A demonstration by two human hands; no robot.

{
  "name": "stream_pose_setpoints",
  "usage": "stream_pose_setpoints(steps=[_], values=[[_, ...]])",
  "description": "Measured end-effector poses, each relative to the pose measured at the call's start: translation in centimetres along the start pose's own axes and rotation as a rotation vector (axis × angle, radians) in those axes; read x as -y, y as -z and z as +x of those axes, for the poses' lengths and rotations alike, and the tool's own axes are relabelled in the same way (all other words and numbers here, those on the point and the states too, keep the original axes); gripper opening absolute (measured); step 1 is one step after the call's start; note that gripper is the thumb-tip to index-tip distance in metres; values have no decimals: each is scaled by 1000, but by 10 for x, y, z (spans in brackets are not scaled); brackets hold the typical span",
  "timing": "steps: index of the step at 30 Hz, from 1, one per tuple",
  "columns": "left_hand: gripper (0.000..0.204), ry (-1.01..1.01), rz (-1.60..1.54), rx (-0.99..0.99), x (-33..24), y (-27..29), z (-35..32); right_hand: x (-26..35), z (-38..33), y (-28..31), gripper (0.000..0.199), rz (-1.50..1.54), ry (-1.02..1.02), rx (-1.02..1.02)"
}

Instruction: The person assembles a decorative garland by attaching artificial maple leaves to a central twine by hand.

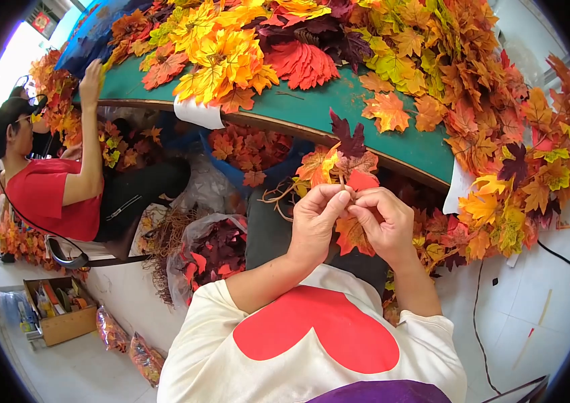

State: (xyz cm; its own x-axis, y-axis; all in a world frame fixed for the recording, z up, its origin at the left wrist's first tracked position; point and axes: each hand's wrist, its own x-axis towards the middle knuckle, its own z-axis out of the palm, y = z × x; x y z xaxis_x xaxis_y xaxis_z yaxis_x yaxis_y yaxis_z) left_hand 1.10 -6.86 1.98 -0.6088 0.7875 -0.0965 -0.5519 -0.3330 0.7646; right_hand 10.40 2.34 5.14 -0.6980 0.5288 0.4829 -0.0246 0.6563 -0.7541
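In front of my chest, both hands meet at an artificial maple-leaf garland [316, 168] with a brown twig-like vine [278, 196]. My left hand [318, 220] is closed, thumb and forefinger pinching the vine. Close beside it, my right hand [389, 221] pinches at the same spot; a red leaf [363, 180] shows just above its fingertips, though its stem is hidden. A dark purple leaf [347, 136] rises at the top of the garland, and an orange leaf [354, 236] hangs below between my hands.
A green table [338, 104] piled with yellow, red and orange leaves stands ahead. Beneath it is a blue tub [231, 171] of leaves, beside a clear bag [184, 258] of dark leaves. A person in red [53, 195] sits at left, near a cardboard box [66, 322].
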Motion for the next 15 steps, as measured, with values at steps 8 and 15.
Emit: stream_pose_setpoints(steps=[8,15], values=[[9,-39,111,6,-2,-1,0,-2,-1,-2,14,-51,15,-32],[15,-131,252,-20,0,-4,0,0,-7,0,15,-216,55,-90]])
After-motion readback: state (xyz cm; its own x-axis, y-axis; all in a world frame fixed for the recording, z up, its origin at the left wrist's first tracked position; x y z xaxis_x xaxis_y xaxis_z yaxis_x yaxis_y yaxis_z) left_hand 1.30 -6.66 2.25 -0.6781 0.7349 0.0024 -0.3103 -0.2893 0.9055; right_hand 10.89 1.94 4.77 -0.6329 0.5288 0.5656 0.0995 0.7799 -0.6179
